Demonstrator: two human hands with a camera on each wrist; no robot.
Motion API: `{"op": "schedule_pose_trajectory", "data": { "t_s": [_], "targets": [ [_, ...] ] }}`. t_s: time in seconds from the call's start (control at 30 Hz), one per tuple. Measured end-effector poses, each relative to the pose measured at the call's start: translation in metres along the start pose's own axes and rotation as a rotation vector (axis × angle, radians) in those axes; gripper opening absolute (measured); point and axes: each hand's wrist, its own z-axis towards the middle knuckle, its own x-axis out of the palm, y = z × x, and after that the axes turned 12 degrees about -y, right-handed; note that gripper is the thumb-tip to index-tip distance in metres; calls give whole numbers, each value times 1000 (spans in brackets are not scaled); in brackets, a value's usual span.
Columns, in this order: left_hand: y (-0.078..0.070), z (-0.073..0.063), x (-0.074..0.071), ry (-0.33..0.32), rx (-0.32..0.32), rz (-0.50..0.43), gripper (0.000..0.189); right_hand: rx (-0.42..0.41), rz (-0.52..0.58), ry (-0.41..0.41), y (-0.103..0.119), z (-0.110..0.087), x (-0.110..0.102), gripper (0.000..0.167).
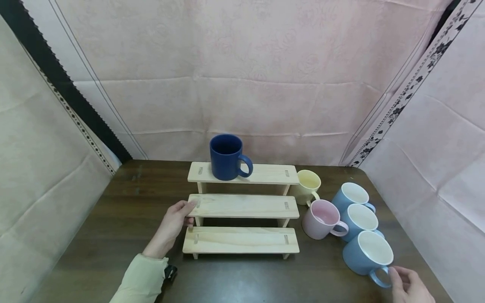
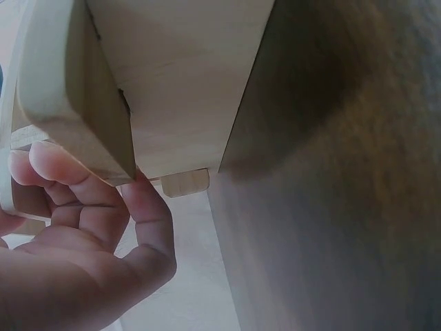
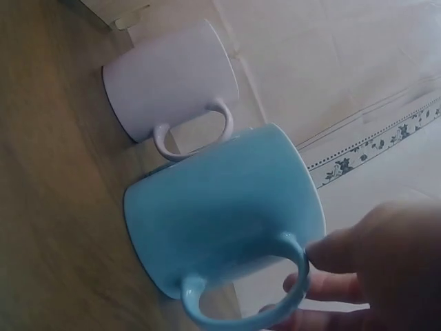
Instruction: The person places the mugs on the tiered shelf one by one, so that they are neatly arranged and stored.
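Note:
A three-tier wooden stand (image 1: 242, 240) stands on the table, and my left hand (image 1: 175, 225) grips the left end of its middle board. In the left wrist view, bent fingers (image 2: 148, 214) lie against the board's edge. A dark blue mug (image 1: 225, 158) is upright on the top tier, handle to the right. At the front right, my right hand (image 1: 411, 286) pinches the handle of the nearest light blue mug (image 1: 360, 257) between thumb and fingers. This mug stands upright; the right wrist view shows its handle (image 3: 298, 289) at the fingertips.
Two more light blue mugs (image 1: 342, 200) line up behind the front one. A lilac mug (image 1: 314, 223) and a pale yellow mug (image 1: 301, 193) stand right of the stand. Light cloth (image 1: 250, 105) hangs behind and beside the dark wooden table (image 1: 125, 219).

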Motion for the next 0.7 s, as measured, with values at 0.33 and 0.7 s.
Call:
{"op": "schedule_pose_trajectory", "data": {
  "t_s": [0.33, 0.7],
  "targets": [
    [1, -1, 0, 4, -1, -10, 36, 20, 3, 106, -6, -2, 4, 60],
    [1, -1, 0, 1, 8, -11, 35, -33, 67, -48, -9, -10, 11, 42]
  ]
}}
